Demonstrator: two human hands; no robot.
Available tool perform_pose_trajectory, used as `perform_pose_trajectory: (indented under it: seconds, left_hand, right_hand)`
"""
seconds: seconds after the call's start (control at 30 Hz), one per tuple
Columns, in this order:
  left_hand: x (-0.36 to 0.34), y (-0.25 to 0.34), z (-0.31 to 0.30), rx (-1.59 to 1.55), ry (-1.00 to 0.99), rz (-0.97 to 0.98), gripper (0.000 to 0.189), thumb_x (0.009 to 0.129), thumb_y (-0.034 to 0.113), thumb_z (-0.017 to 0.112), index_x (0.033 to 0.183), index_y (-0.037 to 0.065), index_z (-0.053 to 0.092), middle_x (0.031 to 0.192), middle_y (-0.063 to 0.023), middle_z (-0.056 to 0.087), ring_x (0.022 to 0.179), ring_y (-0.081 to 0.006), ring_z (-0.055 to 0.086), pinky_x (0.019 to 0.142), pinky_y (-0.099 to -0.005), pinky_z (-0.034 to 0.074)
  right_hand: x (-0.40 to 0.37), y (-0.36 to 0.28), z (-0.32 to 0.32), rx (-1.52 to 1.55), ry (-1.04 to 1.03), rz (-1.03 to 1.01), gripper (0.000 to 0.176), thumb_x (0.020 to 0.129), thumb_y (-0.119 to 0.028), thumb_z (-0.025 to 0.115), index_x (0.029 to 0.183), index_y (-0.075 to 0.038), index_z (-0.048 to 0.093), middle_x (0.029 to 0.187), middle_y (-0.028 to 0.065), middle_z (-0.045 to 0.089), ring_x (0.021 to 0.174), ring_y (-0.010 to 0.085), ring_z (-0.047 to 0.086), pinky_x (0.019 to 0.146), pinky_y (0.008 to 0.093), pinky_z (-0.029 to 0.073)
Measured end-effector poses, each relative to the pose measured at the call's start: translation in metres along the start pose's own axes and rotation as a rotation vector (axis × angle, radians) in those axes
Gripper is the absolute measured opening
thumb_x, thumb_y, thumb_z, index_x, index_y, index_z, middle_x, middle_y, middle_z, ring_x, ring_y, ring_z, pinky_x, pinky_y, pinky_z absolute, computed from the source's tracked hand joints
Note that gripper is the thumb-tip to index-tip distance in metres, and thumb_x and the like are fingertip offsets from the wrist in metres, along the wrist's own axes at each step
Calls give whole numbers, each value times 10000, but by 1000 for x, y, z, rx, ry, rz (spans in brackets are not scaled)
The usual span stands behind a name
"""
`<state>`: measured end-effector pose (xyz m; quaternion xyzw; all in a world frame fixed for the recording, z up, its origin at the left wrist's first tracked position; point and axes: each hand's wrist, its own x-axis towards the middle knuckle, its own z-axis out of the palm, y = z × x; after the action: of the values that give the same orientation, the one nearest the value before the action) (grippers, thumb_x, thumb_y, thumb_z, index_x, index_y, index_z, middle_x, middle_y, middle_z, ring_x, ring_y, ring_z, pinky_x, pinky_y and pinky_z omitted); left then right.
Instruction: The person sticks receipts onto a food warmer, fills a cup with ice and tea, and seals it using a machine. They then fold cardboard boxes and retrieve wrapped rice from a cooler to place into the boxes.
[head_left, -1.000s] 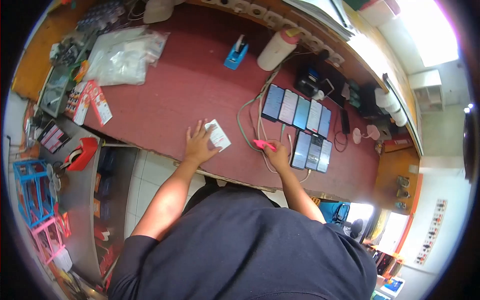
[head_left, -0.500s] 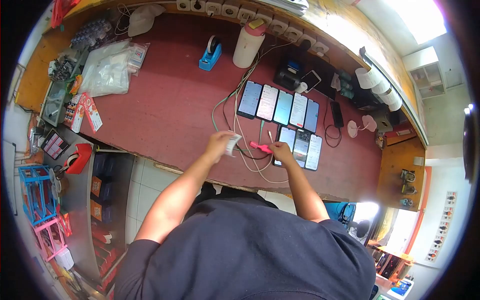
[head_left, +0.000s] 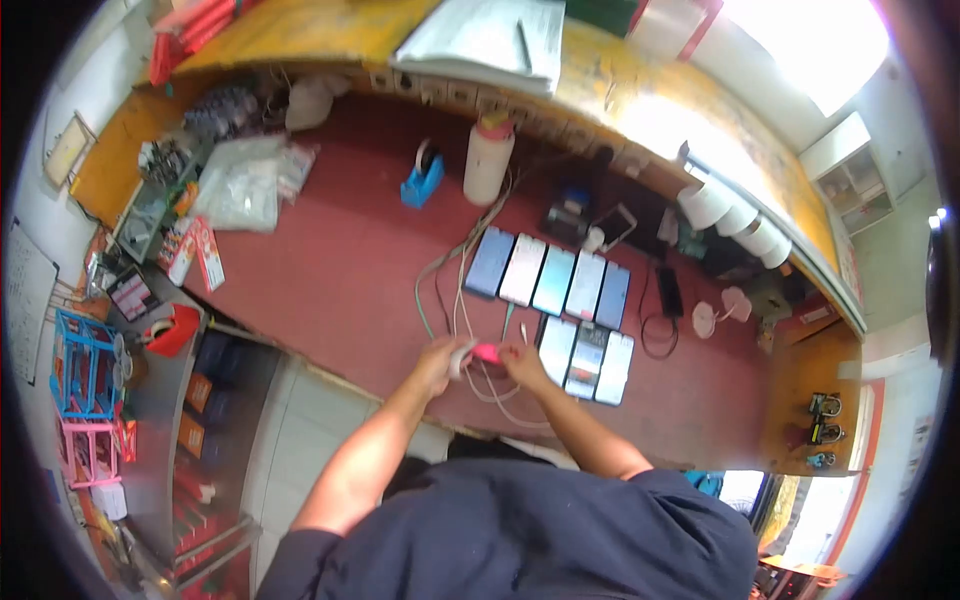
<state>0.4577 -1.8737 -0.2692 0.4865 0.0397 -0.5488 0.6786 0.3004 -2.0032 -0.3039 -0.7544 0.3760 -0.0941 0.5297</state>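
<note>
My left hand (head_left: 437,366) is closed on a small white paper piece (head_left: 460,360), above the red desk near its front edge. Beside it, my right hand (head_left: 521,364) pinches a bright pink object (head_left: 486,352), whose left end reaches close to the paper. Whether paper and pink object touch is too blurred to tell. White and green cables (head_left: 462,290) run down the desk to the hands. Right of the hands lie several phones with lit screens, such as a turquoise one (head_left: 554,280) in the back row and a white one (head_left: 613,368) in the front row.
A white bottle (head_left: 488,165) and a blue tape dispenser (head_left: 422,185) stand at the back. Clear plastic bags (head_left: 243,188) lie at the left. A black printer (head_left: 567,217) and a black phone (head_left: 669,292) are at the right. An open notebook (head_left: 487,42) rests on the shelf above.
My view has tilted up, showing the notebook, and the desk sits lower in view. Both hands have come closer together, bringing the pink object near the paper.
</note>
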Motion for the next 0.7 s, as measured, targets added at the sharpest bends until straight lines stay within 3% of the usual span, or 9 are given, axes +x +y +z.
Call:
perform_pose_trajectory:
  seconds: [0.07,0.13,0.23,0.3,0.4,0.47,0.53,0.6,0.7]
  left_hand:
    - [-24,10,-14,161,26,14,182,893,144,553,981,15,645,876,-87,648,715,-174,624,650,-333,569]
    - [-61,21,-43,76,70,54,186,868,150,591,988,21,651,848,-87,643,705,-192,620,535,-403,561]
    - [-90,-5,-162,36,212,364,209,876,112,550,1035,-10,609,940,-124,646,798,-232,640,640,-463,561]
    - [-174,4,-213,-65,438,269,238,857,73,540,1056,-49,588,974,-155,637,842,-249,642,718,-432,558]
    - [-300,-37,-304,-309,543,428,276,833,47,563,1094,-37,597,1022,-169,625,878,-247,635,762,-393,549]
    - [-387,-84,-354,-421,722,573,327,836,6,527,1158,-32,567,1079,-174,606,905,-244,630,797,-386,541]
    - [-476,-134,-392,-343,823,658,359,843,-43,484,1194,-15,552,1083,-157,606,925,-237,625,808,-374,537]
    - [-569,-186,-422,-458,1020,732,387,856,-69,457,1229,1,534,1090,-142,606,927,-227,625,809,-351,534]
    - [-700,-243,-447,-553,1335,811,337,873,-33,504,1206,-1,543,1058,-134,616,915,-207,625,783,-320,532]
  right_hand:
    - [-2,-10,2,-141,156,-104,231,841,-229,608,980,-58,677,831,132,670,772,294,621,751,364,482]
    - [8,-9,0,-473,235,-335,239,815,-241,629,989,-85,679,998,161,639,975,359,565,867,420,428]
    - [-15,-99,26,-602,257,-399,244,794,-241,647,1003,-118,675,1142,135,578,1124,355,466,941,451,367]
    - [-28,-139,80,-563,62,-506,248,795,-251,654,1012,-133,669,1212,115,539,1172,331,425,952,460,354]
    - [-77,-185,204,-440,-198,-741,252,797,-228,659,1027,-125,660,1155,123,568,1134,338,457,954,443,364]
    - [-134,-195,298,-382,-431,-941,254,802,-219,663,1034,-116,657,1132,126,579,1094,326,495,921,421,401]
    - [-207,-205,395,-305,-689,-1143,257,806,-209,666,1041,-107,653,1109,129,590,1053,315,533,888,400,439]
    - [-303,-211,480,-288,-1033,-867,252,827,-194,665,1051,-80,647,1064,130,617,941,259,609,784,345,502]
    - [-432,-208,587,-249,-1491,-898,259,847,-206,661,1064,-65,642,1055,105,637,880,194,635,729,311,519]
